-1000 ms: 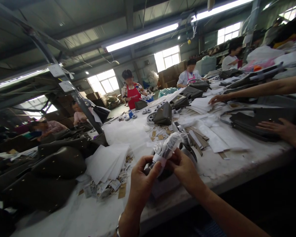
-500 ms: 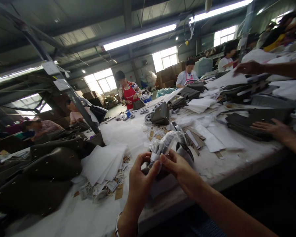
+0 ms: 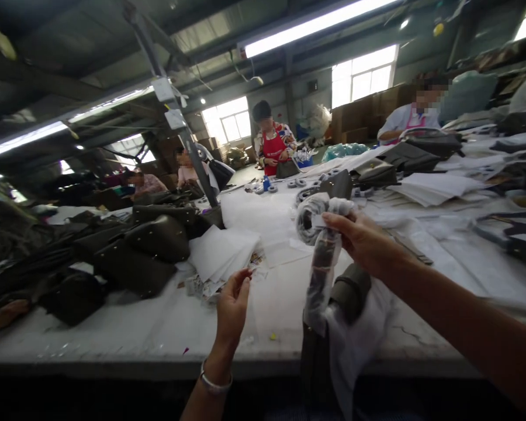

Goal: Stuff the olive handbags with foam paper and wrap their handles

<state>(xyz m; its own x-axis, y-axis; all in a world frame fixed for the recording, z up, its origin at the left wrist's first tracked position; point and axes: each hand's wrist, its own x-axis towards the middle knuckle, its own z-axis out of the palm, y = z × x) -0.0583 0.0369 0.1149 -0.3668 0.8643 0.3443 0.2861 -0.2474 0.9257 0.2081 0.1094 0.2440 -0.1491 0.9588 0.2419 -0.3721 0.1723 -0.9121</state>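
Two hands of ours are raised over the long white-covered worktable (image 3: 263,222). Our right hand (image 3: 362,242) is closed around the dark strap wrapped in clear plastic film (image 3: 322,263), pinching it near its looped upper end, so the strap hangs down from our fingers, clear of the tabletop. Its lower end meets the dark grey leather handbag (image 3: 348,292) at the near edge of the table, partly draped in white tissue paper (image 3: 359,345). Our left hand (image 3: 232,304) hovers apart to the left, half open with fingers loosely curled, touching nothing; a silver bangle (image 3: 214,383) circles its wrist. Just beyond it lies a fanned stack of white paper sheets (image 3: 221,254), and beside that a heap of dark olive handbags (image 3: 153,242). At the far end stands a person in a red apron (image 3: 274,146).
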